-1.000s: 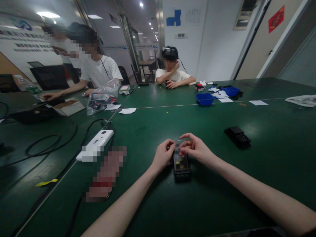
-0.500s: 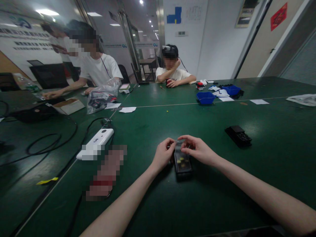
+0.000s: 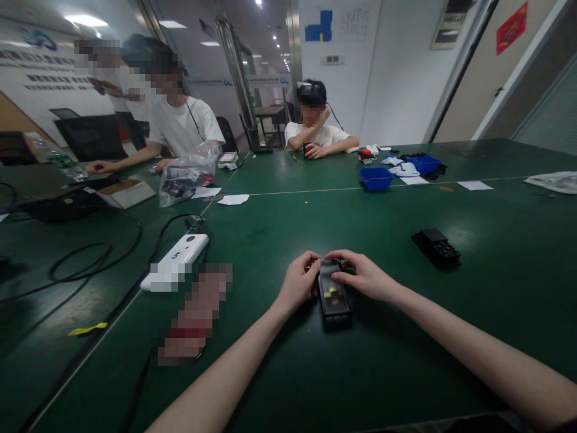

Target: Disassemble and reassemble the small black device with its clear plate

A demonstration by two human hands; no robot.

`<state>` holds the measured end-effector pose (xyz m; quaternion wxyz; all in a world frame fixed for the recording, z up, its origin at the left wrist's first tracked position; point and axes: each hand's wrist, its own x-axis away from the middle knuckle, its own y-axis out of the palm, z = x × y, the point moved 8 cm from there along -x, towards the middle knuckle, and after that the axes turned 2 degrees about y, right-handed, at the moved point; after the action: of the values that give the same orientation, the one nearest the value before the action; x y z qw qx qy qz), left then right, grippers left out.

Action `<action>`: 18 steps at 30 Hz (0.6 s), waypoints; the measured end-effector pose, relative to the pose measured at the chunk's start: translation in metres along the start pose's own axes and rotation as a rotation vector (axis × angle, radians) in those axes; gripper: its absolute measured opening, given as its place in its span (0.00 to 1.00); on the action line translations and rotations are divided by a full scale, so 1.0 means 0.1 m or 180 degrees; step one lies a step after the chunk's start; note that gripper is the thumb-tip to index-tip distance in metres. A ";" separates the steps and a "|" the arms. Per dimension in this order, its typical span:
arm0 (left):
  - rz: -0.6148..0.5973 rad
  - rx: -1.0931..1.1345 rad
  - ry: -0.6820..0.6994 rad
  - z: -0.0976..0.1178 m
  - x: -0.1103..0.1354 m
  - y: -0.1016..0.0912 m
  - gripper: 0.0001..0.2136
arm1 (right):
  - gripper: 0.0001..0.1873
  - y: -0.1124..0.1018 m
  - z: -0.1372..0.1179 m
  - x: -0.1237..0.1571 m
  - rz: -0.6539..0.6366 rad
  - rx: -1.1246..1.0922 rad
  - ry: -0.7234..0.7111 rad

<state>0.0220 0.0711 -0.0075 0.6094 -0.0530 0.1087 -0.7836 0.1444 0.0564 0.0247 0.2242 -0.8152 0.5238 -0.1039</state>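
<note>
A small black box with a clear, shiny top [image 3: 334,305] lies on the green table in front of me, yellowish bits showing through it. My left hand [image 3: 298,278] grips its far left edge, fingers curled and thumb against the side. Around the far right corner closes my right hand [image 3: 367,276], its thumb lying over the clear top and its fingers at the far edge. Some fingertips are hidden behind the box. A dark piece beside the box under my left hand is too shadowed to make out.
Farther right sits a black ridged block [image 3: 436,248]. On the left lie a white power bank-like device [image 3: 183,255], a blurred-out reddish object [image 3: 198,313] and black cables [image 3: 85,279]. Blue trays [image 3: 377,178] and papers [image 3: 233,199] lie across the table [image 3: 270,228], where people sit.
My right hand's fingers have come down from above the clear top onto the box's far right edge. My left hand stays in place. The seated person at left has shifted a hand slightly.
</note>
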 end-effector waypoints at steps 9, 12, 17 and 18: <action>0.0000 -0.0027 0.0040 0.02 0.00 0.00 0.10 | 0.19 0.01 0.06 -0.01 -0.0088 -0.0035 0.0164; -0.0034 0.0153 -0.0002 0.02 0.01 0.01 0.10 | 0.19 0.01 0.08 -0.01 -0.0042 0.0006 0.0141; 0.0014 -0.0107 0.0153 0.04 0.00 -0.02 0.12 | 0.20 0.00 0.09 -0.02 0.0005 -0.0066 0.0126; 0.0053 -0.0159 0.0186 0.05 0.00 -0.03 0.12 | 0.21 0.00 0.11 -0.03 0.0035 -0.0142 0.0144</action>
<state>0.0205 0.0716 -0.0023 0.6109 -0.0444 0.1464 -0.7768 0.1475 0.0615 0.0155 0.1946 -0.8146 0.5354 -0.1093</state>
